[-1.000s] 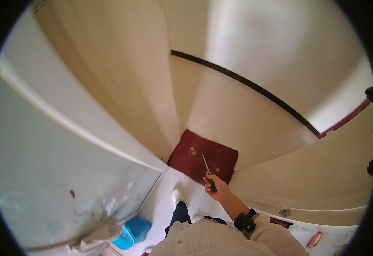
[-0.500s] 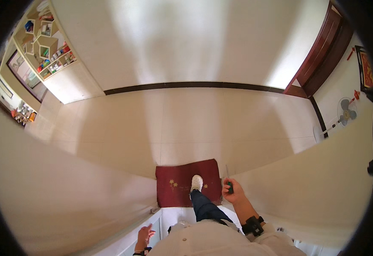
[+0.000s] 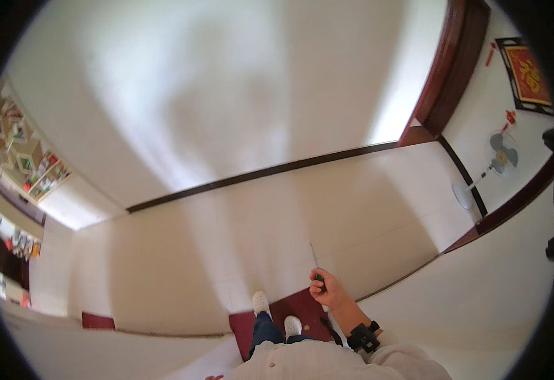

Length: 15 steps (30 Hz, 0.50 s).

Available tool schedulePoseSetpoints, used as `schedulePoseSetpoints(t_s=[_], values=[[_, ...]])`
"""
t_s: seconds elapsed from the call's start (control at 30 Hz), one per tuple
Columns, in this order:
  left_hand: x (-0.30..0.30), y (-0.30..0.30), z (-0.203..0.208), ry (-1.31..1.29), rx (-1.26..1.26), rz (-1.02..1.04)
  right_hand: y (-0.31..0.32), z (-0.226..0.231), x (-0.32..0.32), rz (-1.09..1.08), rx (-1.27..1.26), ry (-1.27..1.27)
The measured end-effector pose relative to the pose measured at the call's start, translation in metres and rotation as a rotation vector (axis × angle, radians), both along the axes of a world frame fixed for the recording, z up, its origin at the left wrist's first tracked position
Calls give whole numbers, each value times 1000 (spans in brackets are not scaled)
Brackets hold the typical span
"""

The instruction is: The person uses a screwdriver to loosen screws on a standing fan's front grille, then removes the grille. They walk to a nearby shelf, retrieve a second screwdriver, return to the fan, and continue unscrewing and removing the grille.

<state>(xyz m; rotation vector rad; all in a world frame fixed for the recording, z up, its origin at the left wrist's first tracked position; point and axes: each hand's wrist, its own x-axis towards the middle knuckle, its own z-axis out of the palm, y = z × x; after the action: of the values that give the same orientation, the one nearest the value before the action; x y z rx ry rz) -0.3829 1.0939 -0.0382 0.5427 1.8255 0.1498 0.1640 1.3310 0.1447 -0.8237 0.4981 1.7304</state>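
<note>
My right hand (image 3: 332, 294) is closed around the green handle of a screwdriver (image 3: 320, 282). The tool's thin metal shaft points up and away, over the pale floor. A dark device is strapped to my right wrist. Of my left hand (image 3: 214, 378), only the fingertips show at the lower edge, so its grip stays hidden. Under my feet lies a dark red doormat (image 3: 242, 326), and both my white shoes are on or at its edge.
Ahead, a white wall (image 3: 239, 95) rises from a dark skirting board. On the right are a dark red door frame (image 3: 445, 82), a standing fan (image 3: 503, 154) and a framed red hanging (image 3: 526, 75). A filled shelf unit (image 3: 26, 155) and another red mat (image 3: 98, 321) are at left.
I have stepped forward through the opening, and the view has turned rightward. A second shoe has come into view. My left hand has dropped almost out of sight; my right still holds the screwdriver.
</note>
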Motion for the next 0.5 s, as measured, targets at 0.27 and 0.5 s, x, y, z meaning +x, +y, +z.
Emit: schedulePoseSetpoints(t_s=[0.27,0.5], values=[[14,315,6,-19,-93,-74,55,24,72,-387,-13,-52],[147,608,28,38,-64,-1,7,22,173,-821,42,-69]])
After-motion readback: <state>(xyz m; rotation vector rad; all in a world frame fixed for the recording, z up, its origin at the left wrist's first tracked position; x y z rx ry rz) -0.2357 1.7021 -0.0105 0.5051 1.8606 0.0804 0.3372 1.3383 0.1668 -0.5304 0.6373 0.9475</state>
